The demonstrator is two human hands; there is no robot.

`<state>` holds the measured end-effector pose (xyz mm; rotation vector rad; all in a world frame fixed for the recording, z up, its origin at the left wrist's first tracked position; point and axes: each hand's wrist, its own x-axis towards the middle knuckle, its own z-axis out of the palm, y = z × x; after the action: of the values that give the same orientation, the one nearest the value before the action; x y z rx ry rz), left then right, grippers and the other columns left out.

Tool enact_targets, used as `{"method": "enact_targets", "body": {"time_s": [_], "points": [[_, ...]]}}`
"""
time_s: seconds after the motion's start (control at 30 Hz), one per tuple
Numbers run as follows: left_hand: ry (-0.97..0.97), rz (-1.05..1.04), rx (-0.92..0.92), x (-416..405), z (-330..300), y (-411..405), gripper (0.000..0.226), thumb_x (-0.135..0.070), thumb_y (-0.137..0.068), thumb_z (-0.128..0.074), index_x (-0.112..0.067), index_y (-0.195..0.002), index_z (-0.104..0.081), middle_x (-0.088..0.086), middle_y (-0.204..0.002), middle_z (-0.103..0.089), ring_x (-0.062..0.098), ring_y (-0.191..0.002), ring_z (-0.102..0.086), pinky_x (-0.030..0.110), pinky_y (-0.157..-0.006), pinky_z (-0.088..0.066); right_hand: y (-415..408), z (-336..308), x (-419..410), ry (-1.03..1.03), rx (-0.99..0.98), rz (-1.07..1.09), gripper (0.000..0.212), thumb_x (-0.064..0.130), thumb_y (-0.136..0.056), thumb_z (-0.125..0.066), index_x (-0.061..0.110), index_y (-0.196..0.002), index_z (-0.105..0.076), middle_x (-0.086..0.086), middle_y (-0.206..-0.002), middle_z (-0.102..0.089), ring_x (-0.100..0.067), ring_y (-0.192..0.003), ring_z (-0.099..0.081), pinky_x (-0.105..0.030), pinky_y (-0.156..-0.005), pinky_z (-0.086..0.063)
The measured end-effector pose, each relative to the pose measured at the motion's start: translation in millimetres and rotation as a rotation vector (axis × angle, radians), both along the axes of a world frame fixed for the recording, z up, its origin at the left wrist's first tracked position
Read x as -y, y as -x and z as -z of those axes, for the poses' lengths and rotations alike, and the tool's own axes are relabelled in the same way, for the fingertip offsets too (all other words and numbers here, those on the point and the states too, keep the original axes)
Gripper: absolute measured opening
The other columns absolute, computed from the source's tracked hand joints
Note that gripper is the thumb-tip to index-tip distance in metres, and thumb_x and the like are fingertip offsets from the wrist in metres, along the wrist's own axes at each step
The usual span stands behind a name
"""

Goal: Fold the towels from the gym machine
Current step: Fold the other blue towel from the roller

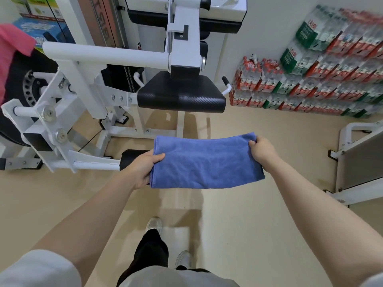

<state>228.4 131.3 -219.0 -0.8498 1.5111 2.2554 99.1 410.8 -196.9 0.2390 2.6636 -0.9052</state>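
Observation:
A blue towel (205, 161), folded into a flat rectangle, is held out in the air in front of me above the floor. My left hand (143, 167) grips its left edge, thumb on top. My right hand (262, 150) pinches its upper right corner. A pink towel (12, 46) hangs over part of the gym machine (107, 56) at the far left edge. The machine's black seat pad (182, 94) lies just beyond the blue towel.
Stacked packs of water bottles (323, 75) line the right wall. Another white machine frame (360, 160) stands at the right. A black padded roller (132, 157) sticks out behind my left hand. My feet (165, 241) are on the beige floor below.

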Motion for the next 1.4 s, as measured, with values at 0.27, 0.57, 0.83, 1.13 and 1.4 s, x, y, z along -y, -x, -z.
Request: {"method": "enact_targets", "body": {"time_s": [0.27,0.57,0.83,1.13,1.4], "points": [[0.12,0.186,-0.114,-35,-11,6,0.024,-0.022,-0.1,-0.041,-0.032,-0.12,-0.051,-0.007,-0.111,-0.065,0.016,-0.105,-0.062,0.034,-0.09,-0.05,-38,-35,71,0.369,0.098,-0.168,0.011,0.013,-0.095,-0.037,0.011,-0.094,-0.048,-0.005,-0.071,-0.05,-0.018,-0.058,-0.05,-0.019,-0.039,-0.044],[-0.082,0.123,-0.188,-54,-12,2,0.03,-0.034,-0.099,-0.04,-0.023,-0.12,-0.057,0.002,-0.099,-0.07,0.014,-0.09,-0.067,0.028,-0.086,-0.051,-71,-37,119,0.555,0.24,-0.234,0.033,0.039,-0.098,-0.037,0.01,-0.096,-0.051,-0.013,-0.071,-0.06,-0.02,-0.054,-0.06,-0.03,-0.054,-0.056],[-0.172,-0.035,-0.154,-44,-8,1,0.049,-0.057,-0.089,-0.042,-0.016,-0.098,-0.067,0.004,-0.083,-0.07,0.02,-0.084,-0.067,0.038,-0.087,-0.05,-92,-33,123,0.795,0.324,-0.363,0.03,0.026,-0.099,-0.035,0.015,-0.117,-0.055,0.001,-0.098,-0.055,-0.014,-0.084,-0.058,-0.029,-0.064,-0.053],[-0.273,-0.16,-0.028,-28,0,-3,0.05,-0.057,-0.089,-0.047,-0.014,-0.106,-0.067,0.01,-0.101,-0.073,0.025,-0.09,-0.07,0.04,-0.085,-0.052,-78,-36,105,0.618,0.267,-0.617,0.022,0.008,-0.09,-0.047,0.012,-0.081,-0.067,-0.001,-0.082,-0.068,-0.005,-0.06,-0.056,-0.02,-0.058,-0.04],[-0.402,-0.326,-0.109,-2,-3,-22,0.028,-0.021,-0.086,-0.047,-0.012,-0.107,-0.063,0.009,-0.103,-0.072,0.029,-0.087,-0.07,0.042,-0.081,-0.05,-58,2,118,0.605,0.294,-0.283,0.062,0.05,-0.089,-0.051,0.022,-0.139,-0.028,0.006,-0.124,-0.052,-0.011,-0.103,-0.057,-0.026,-0.079,-0.049]]}}
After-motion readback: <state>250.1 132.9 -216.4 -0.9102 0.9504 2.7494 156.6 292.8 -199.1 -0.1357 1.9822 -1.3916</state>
